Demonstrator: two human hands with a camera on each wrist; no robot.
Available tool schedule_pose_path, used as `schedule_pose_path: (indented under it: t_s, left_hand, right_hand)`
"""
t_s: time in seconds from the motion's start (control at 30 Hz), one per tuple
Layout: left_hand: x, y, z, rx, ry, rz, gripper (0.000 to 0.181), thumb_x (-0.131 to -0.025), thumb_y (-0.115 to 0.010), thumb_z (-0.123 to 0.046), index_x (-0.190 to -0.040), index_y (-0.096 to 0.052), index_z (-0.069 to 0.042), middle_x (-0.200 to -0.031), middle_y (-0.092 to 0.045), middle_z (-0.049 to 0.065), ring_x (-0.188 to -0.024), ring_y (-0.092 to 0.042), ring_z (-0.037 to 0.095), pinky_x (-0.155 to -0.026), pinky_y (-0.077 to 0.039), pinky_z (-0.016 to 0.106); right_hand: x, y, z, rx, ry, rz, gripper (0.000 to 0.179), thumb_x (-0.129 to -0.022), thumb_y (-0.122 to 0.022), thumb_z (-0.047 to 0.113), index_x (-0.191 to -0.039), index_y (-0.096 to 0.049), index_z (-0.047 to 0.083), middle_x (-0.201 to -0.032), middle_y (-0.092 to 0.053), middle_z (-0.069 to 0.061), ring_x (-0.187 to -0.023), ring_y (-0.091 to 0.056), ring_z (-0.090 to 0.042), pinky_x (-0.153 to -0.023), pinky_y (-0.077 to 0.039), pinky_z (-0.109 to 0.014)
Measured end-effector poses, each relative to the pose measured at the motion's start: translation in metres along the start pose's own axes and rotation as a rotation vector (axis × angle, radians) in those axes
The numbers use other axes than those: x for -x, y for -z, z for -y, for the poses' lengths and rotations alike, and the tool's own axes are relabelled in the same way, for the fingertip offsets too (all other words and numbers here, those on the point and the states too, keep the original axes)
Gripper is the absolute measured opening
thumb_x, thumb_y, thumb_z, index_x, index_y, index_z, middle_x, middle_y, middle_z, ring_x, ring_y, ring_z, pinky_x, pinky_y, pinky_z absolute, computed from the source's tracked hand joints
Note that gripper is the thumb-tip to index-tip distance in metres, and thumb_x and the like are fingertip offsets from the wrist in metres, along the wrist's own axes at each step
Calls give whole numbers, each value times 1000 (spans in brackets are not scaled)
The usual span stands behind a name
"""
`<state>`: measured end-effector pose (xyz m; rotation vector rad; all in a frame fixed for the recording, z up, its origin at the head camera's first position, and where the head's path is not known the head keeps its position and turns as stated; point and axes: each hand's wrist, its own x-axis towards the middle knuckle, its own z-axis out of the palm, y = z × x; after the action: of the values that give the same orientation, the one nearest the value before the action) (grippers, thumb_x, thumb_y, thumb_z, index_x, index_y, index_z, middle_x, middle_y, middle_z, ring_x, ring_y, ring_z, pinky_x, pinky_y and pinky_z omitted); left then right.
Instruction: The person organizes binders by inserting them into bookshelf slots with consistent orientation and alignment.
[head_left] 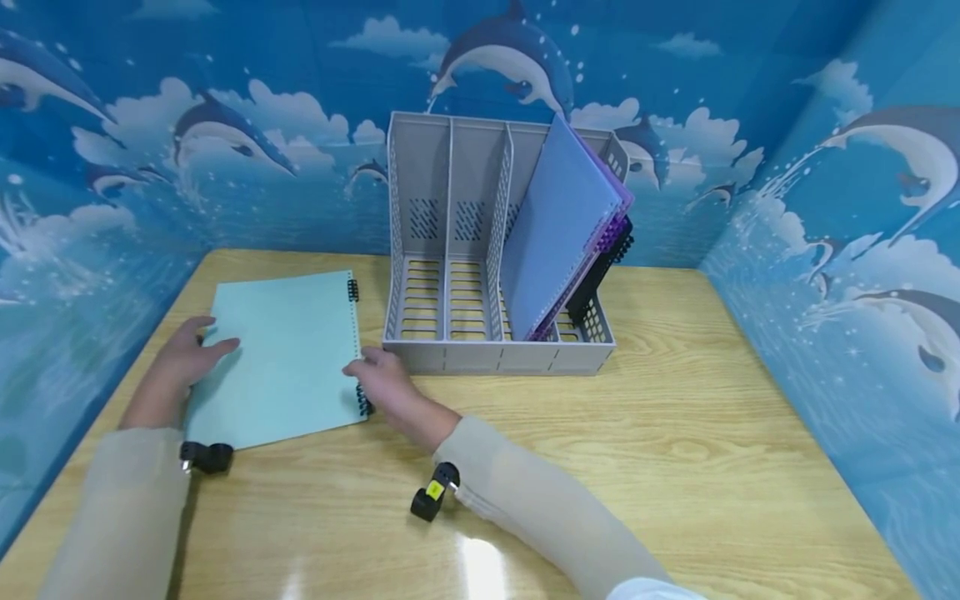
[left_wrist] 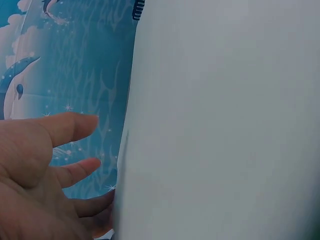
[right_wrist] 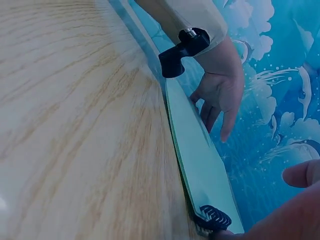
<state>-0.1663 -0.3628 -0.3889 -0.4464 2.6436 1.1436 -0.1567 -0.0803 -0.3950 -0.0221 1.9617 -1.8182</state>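
A mint-green spiral notebook (head_left: 281, 358) lies on the table at the left, its black coil binding (right_wrist: 216, 218) facing right. My left hand (head_left: 183, 354) is at its left edge, thumb and index finger spread apart; in the left wrist view, the lower fingers of this hand (left_wrist: 55, 175) meet the cover's edge. At the binding side, my right hand (head_left: 386, 383) touches the coil edge. In the right wrist view a fingertip of the right hand (right_wrist: 280, 215) is against the coil, while the thumb stands off the cover.
Behind the notebook stands a grey file rack (head_left: 498, 357) with several compartments. Its right side holds a leaning blue notebook (head_left: 562, 225), with purple (head_left: 617, 196) and black (head_left: 596, 279) ones behind. Dolphin-print walls enclose the wooden table (head_left: 675, 433).
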Motion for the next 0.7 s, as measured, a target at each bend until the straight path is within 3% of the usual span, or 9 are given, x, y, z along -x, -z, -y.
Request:
schedule_pose_path:
  t_s: [0.2,0.4,0.7]
  left_hand:
    - [2,0,0,40,-23,18,77,-103,-38,-36,-150,2,9,-150,3,42,-133,-9,62,-102,-24,72]
    - [0,-1,2,56,-11,25,70,-103,-38,-26,-151,1,8,-151,3,41,-133,-10,63,-100,-26,73]
    - [3,1,6,190,9,41,70,-103,-36,-27,-153,3,3,-153,6,37,-137,-6,59,-100,-25,75]
  right_hand:
    - [0,-6,-2,-87,-12,4,60,-89,-63,7,-144,-40,-1,-139,-50,-20,-125,-50,-31,-108,-40,-44]
    - [0,-13,-4,-132,-43,-38,67,-88,-63,4,-147,-33,-3,-145,-42,-24,-134,-41,-34,-112,-34,-44]
    - [-3,-14,-7,-106,-63,-31,60,-93,-60,8,-146,-35,-5,-150,-38,-19,-138,-36,-34,-115,-30,-44]
